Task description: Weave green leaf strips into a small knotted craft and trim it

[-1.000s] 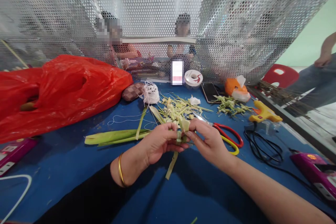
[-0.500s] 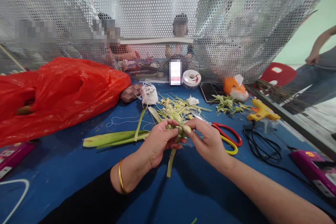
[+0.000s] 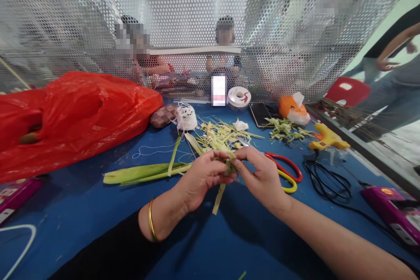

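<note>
Over the middle of the blue table, my left hand (image 3: pixel 205 175) has its fingers curled around a green leaf strip (image 3: pixel 218 199), whose pale end hangs below the fingers. My right hand (image 3: pixel 259 170) pinches the same strip's upper part from the other side; the fingers partly hide how it is folded. Just behind lies a pile of leaf scraps (image 3: pixel 218 133). Scissors with red and yellow handles (image 3: pixel 288 170) rest beside my right hand, their blades partly covered. Long green leaves (image 3: pixel 141 174) lie left of my left hand, near a ball of white string (image 3: pixel 186 118).
A red plastic bag (image 3: pixel 82 118) fills the left side. At the back stand a lit phone (image 3: pixel 218 91) and a ribbon spool (image 3: pixel 239 96). A yellow glue gun (image 3: pixel 328 138) with a black cord (image 3: pixel 328 188) lies right. People are behind the perforated sheet (image 3: pixel 197 8) and at right.
The leaf strip has shifted slightly right and turned in my fingers, its hanging end now tilted and shorter below the hand. Another person's arm has appeared at the far right.
</note>
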A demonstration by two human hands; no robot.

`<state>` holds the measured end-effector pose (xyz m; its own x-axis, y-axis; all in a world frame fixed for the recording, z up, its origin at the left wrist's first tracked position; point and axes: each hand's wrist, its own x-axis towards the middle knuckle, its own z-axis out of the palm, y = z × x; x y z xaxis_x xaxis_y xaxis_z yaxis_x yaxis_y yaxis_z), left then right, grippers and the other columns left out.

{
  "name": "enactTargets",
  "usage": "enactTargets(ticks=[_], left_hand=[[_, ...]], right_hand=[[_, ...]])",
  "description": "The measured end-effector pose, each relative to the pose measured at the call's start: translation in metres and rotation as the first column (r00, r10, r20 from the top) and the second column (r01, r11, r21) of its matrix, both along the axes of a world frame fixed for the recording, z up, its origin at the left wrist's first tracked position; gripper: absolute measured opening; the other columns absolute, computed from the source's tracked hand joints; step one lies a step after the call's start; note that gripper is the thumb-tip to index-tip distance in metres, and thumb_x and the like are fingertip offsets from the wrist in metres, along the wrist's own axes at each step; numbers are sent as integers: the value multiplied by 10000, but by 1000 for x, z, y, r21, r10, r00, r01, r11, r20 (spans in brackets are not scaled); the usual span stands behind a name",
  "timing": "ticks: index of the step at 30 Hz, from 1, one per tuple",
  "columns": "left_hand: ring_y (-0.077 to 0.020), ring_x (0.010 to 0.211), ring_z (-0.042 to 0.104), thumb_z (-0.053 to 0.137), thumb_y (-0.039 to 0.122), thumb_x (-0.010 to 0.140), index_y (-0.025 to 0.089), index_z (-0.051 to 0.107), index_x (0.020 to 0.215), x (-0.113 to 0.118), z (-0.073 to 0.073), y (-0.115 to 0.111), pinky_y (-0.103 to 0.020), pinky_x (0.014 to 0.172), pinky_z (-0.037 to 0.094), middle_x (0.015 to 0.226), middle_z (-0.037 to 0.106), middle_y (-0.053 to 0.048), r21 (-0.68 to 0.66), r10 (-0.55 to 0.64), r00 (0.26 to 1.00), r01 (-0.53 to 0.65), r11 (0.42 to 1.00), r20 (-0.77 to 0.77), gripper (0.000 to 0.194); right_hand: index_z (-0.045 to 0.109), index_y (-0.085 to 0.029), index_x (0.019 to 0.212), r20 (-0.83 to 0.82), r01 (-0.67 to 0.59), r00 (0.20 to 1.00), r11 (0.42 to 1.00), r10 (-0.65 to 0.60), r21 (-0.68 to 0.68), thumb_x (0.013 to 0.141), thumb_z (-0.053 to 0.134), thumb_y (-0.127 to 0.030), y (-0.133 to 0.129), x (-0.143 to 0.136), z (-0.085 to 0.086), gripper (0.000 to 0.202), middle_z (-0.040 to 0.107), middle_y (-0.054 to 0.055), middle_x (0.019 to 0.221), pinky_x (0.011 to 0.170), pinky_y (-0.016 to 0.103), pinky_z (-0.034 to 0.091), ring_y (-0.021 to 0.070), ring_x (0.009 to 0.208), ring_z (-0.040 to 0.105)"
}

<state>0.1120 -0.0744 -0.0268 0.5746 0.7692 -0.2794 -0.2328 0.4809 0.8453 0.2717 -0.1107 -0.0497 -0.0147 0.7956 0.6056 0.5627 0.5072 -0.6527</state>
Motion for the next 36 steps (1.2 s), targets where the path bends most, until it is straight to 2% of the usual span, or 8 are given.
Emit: enactTargets(ticks=[4,7,12,16,20,26,29,36], left_hand=[[-117,625,637,790,145,650,154,578,902,3,-1,-4,-245,641,513,730,682,-15,121,85,988,-70,990,-126,329],[-110,573,630,743,120,685,144,596,913,3,0,-3,-237,602,506,698,687,-19,129,95,971,-68,989,-219,272],[-116,604,658,756,159,698,122,638,979,0,2,1,-257,645,532,816,732,-80,69,-29,967,48,996,-254,307],[-106,584,651,795,187,664,114,646,956,-3,4,3,-245,633,532,804,724,-69,14,-72,971,77,997,-230,336],[-112,576,653,772,146,659,108,652,932,-4,7,5,-255,630,546,800,727,-71,-13,-97,979,96,995,-179,301],[-114,604,661,775,142,662,98,676,959,-7,5,8,-237,627,552,813,733,-80,-20,-114,980,112,993,-161,316],[-102,601,656,763,137,676,97,699,963,-8,4,10,-218,617,554,833,734,-75,-31,-135,981,132,991,-141,297],[-89,610,649,768,138,680,104,733,876,-9,1,11,-191,607,560,839,734,-64,-64,-158,985,154,986,-73,202]], right_hand=[[620,-202,808,-39,4,999,999,-6,-47,891,564,-183,-1,-2,0,102,648,25,759,661,296,467,162,720,600],[641,-205,806,-215,-6,976,990,-25,-142,866,603,-214,0,-3,2,71,677,19,789,711,315,490,171,755,623],[696,-225,908,-617,-228,784,956,68,-184,863,643,-253,0,-2,10,76,714,4,803,738,308,526,166,787,665],[699,-227,967,-708,-347,696,919,118,-187,951,548,-345,-2,0,16,193,678,-4,727,708,288,512,137,693,626],[670,-225,851,-698,-366,710,897,98,-246,976,490,-395,0,7,25,278,589,-29,585,690,304,482,147,629,588],[586,-208,470,-447,-399,875,800,187,-447,884,557,-301,1,28,36,426,611,33,642,814,343,412,203,810,581],[590,-206,438,-415,-461,871,725,261,-512,792,565,-201,2,38,40,355,642,45,747,829,352,409,210,854,577],[607,-193,459,-290,-487,873,667,392,-564,797,541,-173,4,45,51,344,696,61,922,864,370,411,231,992,598]])
